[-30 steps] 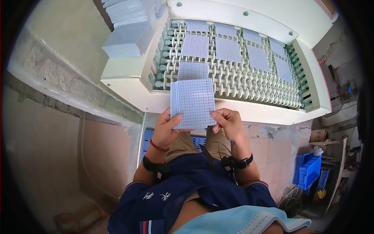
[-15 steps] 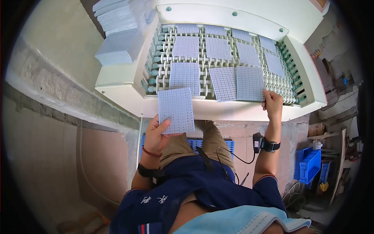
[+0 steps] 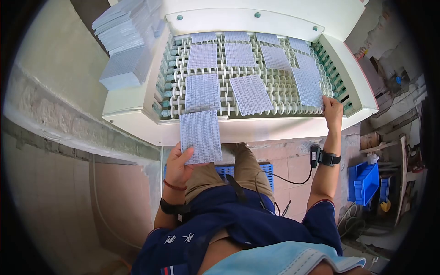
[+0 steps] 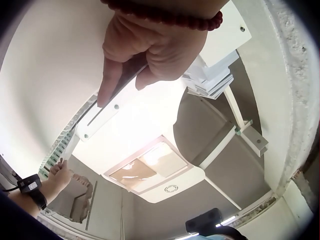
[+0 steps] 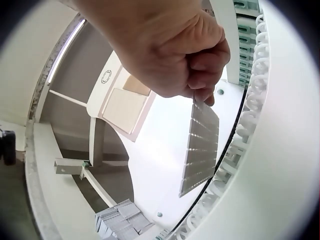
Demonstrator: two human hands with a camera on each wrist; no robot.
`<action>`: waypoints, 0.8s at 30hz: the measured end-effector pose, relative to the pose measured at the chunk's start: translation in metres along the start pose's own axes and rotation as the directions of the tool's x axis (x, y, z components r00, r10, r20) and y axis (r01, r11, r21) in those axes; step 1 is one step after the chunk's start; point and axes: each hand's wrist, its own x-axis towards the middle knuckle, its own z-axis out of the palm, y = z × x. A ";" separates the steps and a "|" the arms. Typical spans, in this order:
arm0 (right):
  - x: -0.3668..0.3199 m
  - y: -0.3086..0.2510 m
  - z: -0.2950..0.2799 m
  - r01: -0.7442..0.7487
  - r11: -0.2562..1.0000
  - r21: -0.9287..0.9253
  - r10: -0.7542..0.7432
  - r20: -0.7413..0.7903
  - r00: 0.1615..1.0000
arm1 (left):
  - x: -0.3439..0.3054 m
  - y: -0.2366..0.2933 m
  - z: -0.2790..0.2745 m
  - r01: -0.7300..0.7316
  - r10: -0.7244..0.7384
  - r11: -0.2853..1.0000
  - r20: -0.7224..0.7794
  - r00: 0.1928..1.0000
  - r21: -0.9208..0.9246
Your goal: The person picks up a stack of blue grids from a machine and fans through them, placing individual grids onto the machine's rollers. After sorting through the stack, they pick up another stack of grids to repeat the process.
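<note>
In the head view the left hand holds a grid-patterned light blue panel at its lower left corner, thumb on top, in front of the machine's near edge. The right hand pinches the near right corner of another panel over the right side of the roller bed. That pinched panel hangs tilted from the fingers of the right hand in the right wrist view. A tilted panel and a straighter one lie on the rollers between the hands.
More panels lie in rows farther back on the rollers. Stacked panels stand on the machine's left corner. A white frame edges the roller bed. Blue bins are at the right, and a concrete ledge runs along the left.
The right hand has moved from beside the left hand to the right side of the rollers with a panel. A tilted panel now lies apart on the rollers. The left hand still holds its panel.
</note>
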 end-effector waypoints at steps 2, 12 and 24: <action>0.003 -0.001 0.002 -0.050 0.996 0.078 0.046 0.052 0.998 | 0.003 -0.004 -0.001 0.019 -0.019 1.000 0.020 1.000 -0.011; -0.008 -0.019 0.032 0.115 0.883 -0.455 -0.161 -0.064 0.985 | -0.002 -0.001 -0.002 0.007 -0.007 1.000 -0.002 1.000 0.009; 0.012 0.040 -0.016 0.165 0.839 -0.518 -0.326 -0.236 0.915 | 0.004 -0.006 -0.003 0.033 -0.030 0.999 0.110 0.993 -0.023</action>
